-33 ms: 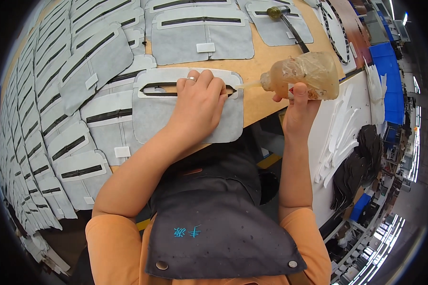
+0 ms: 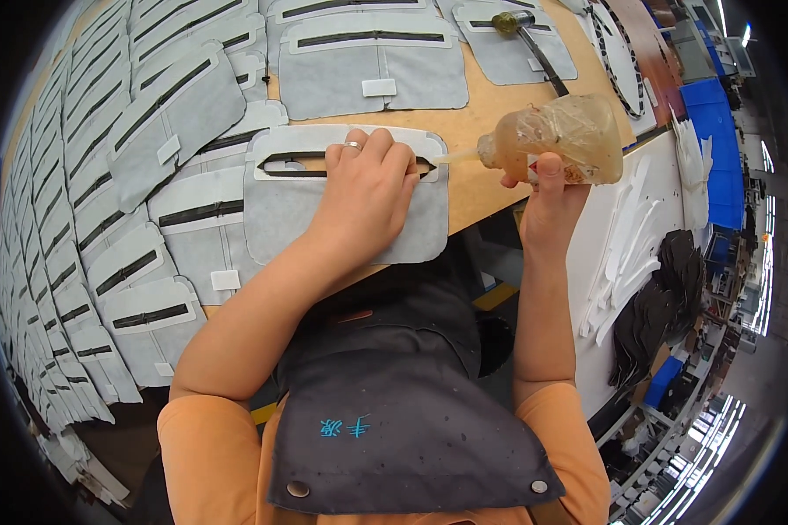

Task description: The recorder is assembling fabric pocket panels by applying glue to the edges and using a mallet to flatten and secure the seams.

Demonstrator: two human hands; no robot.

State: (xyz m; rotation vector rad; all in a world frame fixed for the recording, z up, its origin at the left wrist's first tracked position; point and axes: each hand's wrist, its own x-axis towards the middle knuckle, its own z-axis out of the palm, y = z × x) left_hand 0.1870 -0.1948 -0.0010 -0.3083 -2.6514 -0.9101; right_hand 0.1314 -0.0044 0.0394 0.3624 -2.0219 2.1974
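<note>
1. The left hand (image 2: 365,188) is lying spread and flat on a grey fabric panel (image 2: 280,219), pressing it onto the worktop (image 2: 486,188).
2. The right hand (image 2: 547,188) is gripping a soft plastic glue bottle (image 2: 556,136), with its nozzle pointing toward the panel's slot beside the left fingers.
3. The panel is looking light and limp (better to hold it down flat); the bottle is probably squeezable, so take it around the body.

Factory sewing or assembly workshop. Rows of identical grey fabric panels with black slots (image 2: 175,114) cover the wooden table (image 2: 490,179). Stacks of white cut pieces (image 2: 626,254) and dark cut pieces (image 2: 665,306) lie beside it.
</note>
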